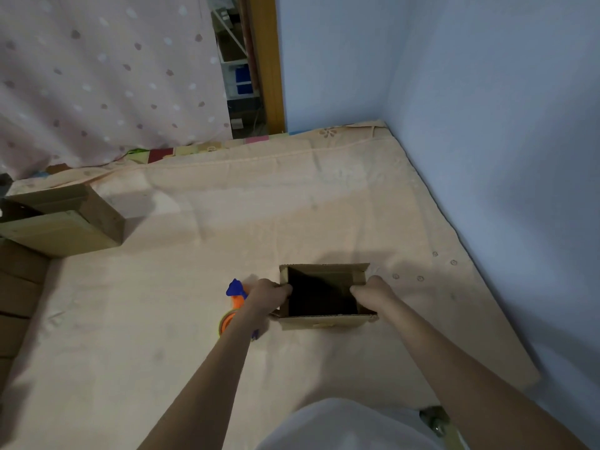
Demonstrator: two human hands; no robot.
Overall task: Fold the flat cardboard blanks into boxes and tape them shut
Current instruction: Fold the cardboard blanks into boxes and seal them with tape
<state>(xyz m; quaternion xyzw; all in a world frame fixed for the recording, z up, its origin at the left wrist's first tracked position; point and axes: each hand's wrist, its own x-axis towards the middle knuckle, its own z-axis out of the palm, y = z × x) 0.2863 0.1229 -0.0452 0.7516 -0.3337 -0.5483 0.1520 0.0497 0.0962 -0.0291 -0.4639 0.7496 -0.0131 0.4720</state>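
White garment [341,423] fills bottom centre, smooth fabric, closest to the lens. Two bare forearms run up from it to one small cardboard box [326,295], brown corrugated, rectangular, open top up, dark inside, sitting on the peach bedsheet [194,254] right of centre. Left hand [268,295] grips the box's left wall, fingers curled over the rim into the opening. Right hand [370,292] grips the right wall the same way, fingers hooked inside. One tape dispenser [235,306], orange and blue plastic with a roll of tape on it, lies on the sheet just beside the left wrist, partly hidden by it. Sheet is soft cloth, lightly creased, faint flower print. One larger cardboard carton [65,219] at left edge, flaps open. Stacked brown cardboard [16,287] below it, count unclear. Dotted pink curtain [107,79] behind; plain blue wall [470,125] to the right.
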